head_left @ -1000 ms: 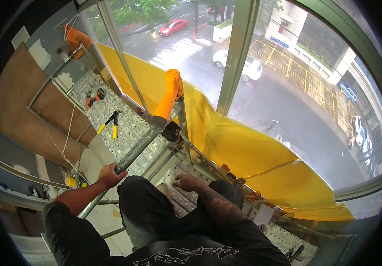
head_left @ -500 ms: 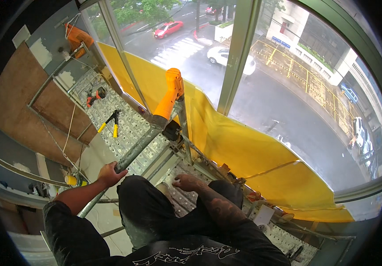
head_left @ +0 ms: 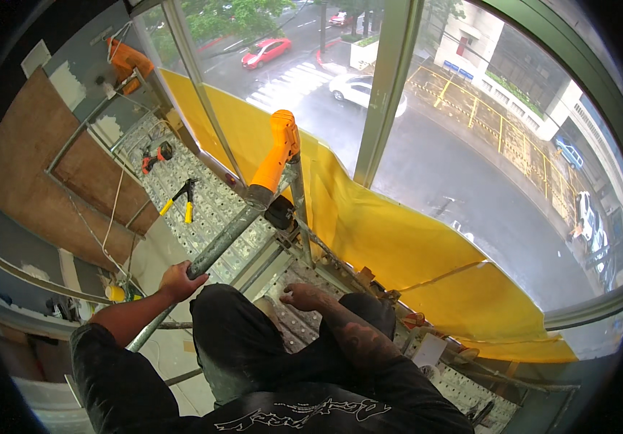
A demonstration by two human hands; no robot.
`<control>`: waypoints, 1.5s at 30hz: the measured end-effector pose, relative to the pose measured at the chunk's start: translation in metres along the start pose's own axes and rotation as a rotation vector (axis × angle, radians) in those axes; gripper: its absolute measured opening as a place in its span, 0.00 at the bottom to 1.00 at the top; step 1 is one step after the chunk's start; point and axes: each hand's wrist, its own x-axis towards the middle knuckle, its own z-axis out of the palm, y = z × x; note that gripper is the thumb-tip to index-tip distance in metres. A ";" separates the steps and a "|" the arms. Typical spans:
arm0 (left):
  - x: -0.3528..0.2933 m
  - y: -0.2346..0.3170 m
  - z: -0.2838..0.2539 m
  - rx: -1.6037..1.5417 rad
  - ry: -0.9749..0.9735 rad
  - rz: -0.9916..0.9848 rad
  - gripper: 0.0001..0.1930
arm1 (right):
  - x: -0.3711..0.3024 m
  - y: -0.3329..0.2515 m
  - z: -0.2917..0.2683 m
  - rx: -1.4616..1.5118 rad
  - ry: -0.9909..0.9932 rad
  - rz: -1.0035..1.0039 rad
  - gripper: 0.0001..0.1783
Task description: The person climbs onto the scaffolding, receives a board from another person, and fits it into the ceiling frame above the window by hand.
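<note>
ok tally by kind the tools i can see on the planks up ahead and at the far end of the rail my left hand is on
Power tools: 2 (orange power tool at the rail's far end, red-and-black power tool on the planks)
Hand tools: 1 (yellow-handled hand tool, on the planks)
Total: 3

Probably a renovation site: scaffold rail (head_left: 223, 242), perforated planks (head_left: 214, 213), patched wall (head_left: 67, 85).
</note>
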 end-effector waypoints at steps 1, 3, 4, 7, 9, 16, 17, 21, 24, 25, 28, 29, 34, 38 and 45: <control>0.000 0.001 -0.001 -0.005 -0.024 -0.001 0.33 | 0.000 -0.001 0.000 -0.004 -0.011 -0.002 0.32; -0.001 0.002 -0.001 0.000 0.019 -0.001 0.33 | -0.001 -0.002 -0.001 0.001 -0.002 0.012 0.32; -0.001 0.002 -0.001 -0.008 0.011 0.006 0.33 | -0.001 -0.002 -0.001 -0.004 -0.010 0.000 0.32; -0.001 0.002 -0.001 -0.004 -0.002 0.002 0.33 | -0.001 -0.001 -0.002 0.012 -0.018 0.008 0.32; -0.001 0.002 -0.001 0.000 0.012 0.004 0.33 | 0.000 0.000 -0.001 0.017 0.004 0.007 0.33; -0.001 0.001 -0.001 -0.018 -0.006 0.004 0.33 | 0.002 0.002 0.003 0.018 0.012 0.000 0.32; -0.001 0.001 -0.001 -0.023 0.000 0.010 0.33 | 0.002 0.002 0.003 0.017 0.015 -0.005 0.32; 0.000 -0.001 0.001 -0.018 0.026 0.017 0.33 | 0.002 0.002 0.003 0.024 0.026 -0.003 0.32; 0.000 -0.001 0.001 -0.014 0.028 0.025 0.32 | 0.002 0.002 0.003 0.018 0.010 -0.003 0.32; 0.001 -0.002 0.001 -0.019 0.006 0.031 0.32 | 0.002 0.002 0.003 0.011 -0.001 -0.003 0.32; 0.000 -0.001 0.001 -0.026 0.023 0.068 0.32 | 0.001 -0.002 0.001 0.022 0.000 0.012 0.32; 0.000 -0.001 0.001 -0.027 0.025 0.060 0.31 | -0.001 -0.004 -0.001 0.008 -0.010 0.010 0.32; 0.001 -0.001 0.003 -0.043 0.069 0.065 0.29 | -0.012 -0.013 -0.011 0.036 -0.019 0.039 0.31; 0.003 -0.013 0.012 -0.069 0.119 0.131 0.29 | -0.014 -0.013 -0.012 0.012 -0.012 0.013 0.32; 0.010 -0.033 0.033 -0.026 0.262 0.160 0.29 | 0.006 0.003 0.007 -0.007 -0.048 0.088 0.31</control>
